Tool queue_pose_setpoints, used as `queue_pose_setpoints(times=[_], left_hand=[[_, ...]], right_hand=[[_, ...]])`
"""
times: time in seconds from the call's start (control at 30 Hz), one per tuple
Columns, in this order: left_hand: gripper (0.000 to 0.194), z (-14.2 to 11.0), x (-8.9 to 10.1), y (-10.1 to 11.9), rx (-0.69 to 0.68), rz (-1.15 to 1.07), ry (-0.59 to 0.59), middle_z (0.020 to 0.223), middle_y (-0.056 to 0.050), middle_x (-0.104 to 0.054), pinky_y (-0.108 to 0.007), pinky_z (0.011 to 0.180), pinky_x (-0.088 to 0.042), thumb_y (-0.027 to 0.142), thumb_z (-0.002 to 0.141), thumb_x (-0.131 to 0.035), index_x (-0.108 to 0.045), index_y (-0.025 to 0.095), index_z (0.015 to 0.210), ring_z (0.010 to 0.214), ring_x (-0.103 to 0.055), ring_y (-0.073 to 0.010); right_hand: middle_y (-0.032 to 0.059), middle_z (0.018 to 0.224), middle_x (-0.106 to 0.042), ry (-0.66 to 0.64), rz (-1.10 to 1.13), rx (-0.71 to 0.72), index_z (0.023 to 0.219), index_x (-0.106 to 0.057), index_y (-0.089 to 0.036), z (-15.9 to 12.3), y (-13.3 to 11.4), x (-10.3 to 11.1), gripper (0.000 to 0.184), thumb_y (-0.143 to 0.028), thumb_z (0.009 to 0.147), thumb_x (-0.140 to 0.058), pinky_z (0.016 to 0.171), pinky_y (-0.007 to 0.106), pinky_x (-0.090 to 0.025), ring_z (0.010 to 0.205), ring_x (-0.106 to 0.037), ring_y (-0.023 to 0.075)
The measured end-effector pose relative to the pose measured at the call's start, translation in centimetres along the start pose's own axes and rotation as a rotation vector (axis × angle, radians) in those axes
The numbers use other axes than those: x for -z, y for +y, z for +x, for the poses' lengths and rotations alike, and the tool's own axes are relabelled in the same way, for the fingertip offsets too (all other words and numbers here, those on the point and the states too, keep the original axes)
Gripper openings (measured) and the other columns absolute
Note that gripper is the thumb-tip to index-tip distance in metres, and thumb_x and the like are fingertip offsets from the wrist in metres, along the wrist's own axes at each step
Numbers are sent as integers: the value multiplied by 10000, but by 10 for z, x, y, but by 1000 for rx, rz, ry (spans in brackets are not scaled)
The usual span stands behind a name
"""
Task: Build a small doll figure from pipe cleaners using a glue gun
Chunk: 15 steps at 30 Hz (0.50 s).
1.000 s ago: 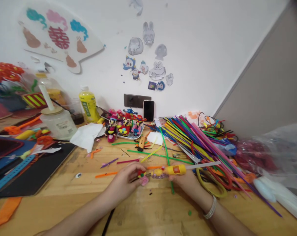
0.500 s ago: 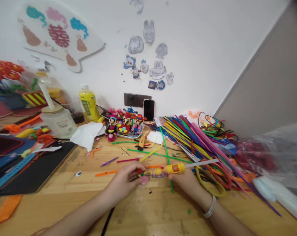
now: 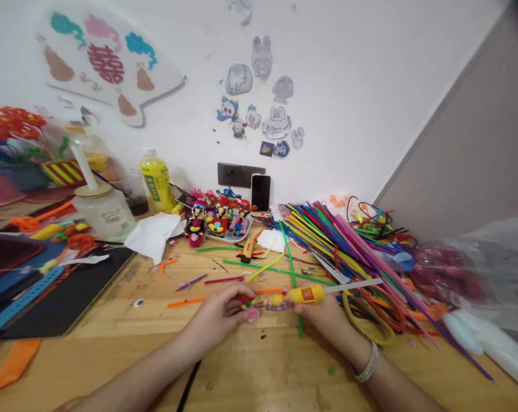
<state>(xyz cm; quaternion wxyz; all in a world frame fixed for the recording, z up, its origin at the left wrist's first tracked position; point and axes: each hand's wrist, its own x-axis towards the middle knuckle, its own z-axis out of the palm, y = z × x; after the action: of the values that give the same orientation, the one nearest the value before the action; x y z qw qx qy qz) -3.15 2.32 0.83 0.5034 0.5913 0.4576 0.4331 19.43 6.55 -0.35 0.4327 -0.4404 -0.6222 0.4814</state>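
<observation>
In my right hand (image 3: pixel 321 312) is a yellow hot glue gun (image 3: pixel 308 294), with a whitish glue stick (image 3: pixel 357 284) poking out of its back end toward the right. Its nozzle points left at a small fuzzy figure piece (image 3: pixel 251 306) in red, yellow, green and pink. My left hand (image 3: pixel 220 309) pinches that piece between thumb and fingers. Nozzle and piece are very close; whether they touch I cannot tell. Part of the piece is hidden by my left fingers. A green pipe cleaner (image 3: pixel 292 266) runs behind the glue gun.
Finished pipe-cleaner dolls (image 3: pixel 220 220) stand on a tray at the back, near a phone (image 3: pixel 261 193). A large bundle of pipe cleaners (image 3: pixel 340 243) and scissors (image 3: pixel 331 269) lie right. A lighter (image 3: pixel 247 250), googly eye (image 3: pixel 138 303), jar (image 3: pixel 104 214) and yellow bottle (image 3: pixel 156 180) are also there.
The whole view has shifted very slightly. Both hands, the glue gun and the small piece keep nearly the same positions.
</observation>
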Motion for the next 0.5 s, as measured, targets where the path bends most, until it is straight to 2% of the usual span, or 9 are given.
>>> queue_pose_setpoints(times=[0.33,0.5], left_hand=[[157,-2,0,2,7,8,5,895,4,-593,-341,891,-468,237,679,-665,-583,207,809,926,-605,-185],[155,-1,1,3,3,17,13,891,3,-599,-344,885,-473,230,672,-668,-588,206,803,915,-606,-183]], right_hand=[[35,640,-644,1,-58,20,664,-608,-176,0,6,2,417,-525,496,-764,568,307,-458,600,-579,210],[7,589,-595,16,-88,52,620,-592,-178,1,6,1,405,-531,503,-753,530,280,-429,564,-538,184]])
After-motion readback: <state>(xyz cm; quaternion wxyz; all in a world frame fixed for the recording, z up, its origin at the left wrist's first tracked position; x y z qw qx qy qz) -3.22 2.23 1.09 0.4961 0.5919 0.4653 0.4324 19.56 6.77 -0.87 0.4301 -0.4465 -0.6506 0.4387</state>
